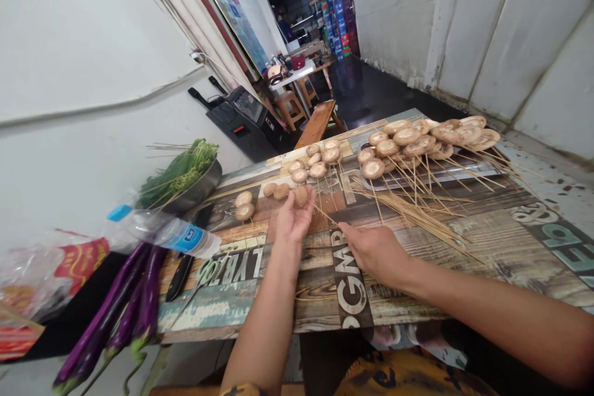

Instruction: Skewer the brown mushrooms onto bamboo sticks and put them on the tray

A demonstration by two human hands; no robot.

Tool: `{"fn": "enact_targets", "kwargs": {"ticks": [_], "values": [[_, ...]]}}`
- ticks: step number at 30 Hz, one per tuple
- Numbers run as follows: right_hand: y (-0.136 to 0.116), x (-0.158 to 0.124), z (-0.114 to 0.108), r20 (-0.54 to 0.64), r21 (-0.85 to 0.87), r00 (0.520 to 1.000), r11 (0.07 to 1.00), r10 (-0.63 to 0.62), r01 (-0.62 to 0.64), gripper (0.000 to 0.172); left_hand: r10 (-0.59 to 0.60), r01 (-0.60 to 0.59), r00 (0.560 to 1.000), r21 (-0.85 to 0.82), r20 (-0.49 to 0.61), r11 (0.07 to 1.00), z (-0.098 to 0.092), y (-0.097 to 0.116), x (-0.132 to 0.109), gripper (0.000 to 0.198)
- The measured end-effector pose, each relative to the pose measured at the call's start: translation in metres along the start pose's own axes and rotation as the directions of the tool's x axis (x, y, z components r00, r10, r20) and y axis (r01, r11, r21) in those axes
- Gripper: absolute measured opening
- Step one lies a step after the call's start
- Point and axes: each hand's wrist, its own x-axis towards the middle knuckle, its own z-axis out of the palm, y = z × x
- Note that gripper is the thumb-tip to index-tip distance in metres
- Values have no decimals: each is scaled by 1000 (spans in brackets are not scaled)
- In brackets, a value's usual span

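Note:
My left hand (pixel 296 218) grips a brown mushroom (pixel 301 196) between thumb and fingers above the table. In my right hand (pixel 375 253), closed with thumb and fingers pinched, is the end of a thin bamboo skewer (pixel 325 215) whose other end runs to that mushroom. Just left of it are two more mushroom caps (pixel 281 191); whether they are on the same skewer I cannot tell. Beyond my hands lie several skewered mushrooms (pixel 318 169). A metal tray (pixel 366 183) at the right bears a pile of mushroom skewers (pixel 420 146), with loose bamboo skewers (pixel 408 213) in front of it.
On the left are two mushrooms (pixel 244 211), a water bottle (pixel 162 230), a black-handled knife (pixel 180 277), purple eggplants (pixel 114 309) and a metal bowl (pixel 204 184) of greens (pixel 179 176). Plastic packaging (pixel 55 272) lies at far left. A wooden bench (pixel 318 124) stands beyond the wood-patterned table (pixel 394 303).

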Motion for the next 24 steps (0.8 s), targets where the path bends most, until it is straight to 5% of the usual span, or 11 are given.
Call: {"fn": "enact_targets", "kwargs": {"ticks": [17, 24], "values": [[-6, 3, -3, -7, 24, 998, 998, 65, -65, 33, -16, 10, 997, 71, 75, 997, 9, -19, -18, 20], [-2, 12, 3, -116, 50, 991, 997, 71, -66, 33, -81, 53, 981, 154, 178, 987, 11, -36, -32, 18]]}}
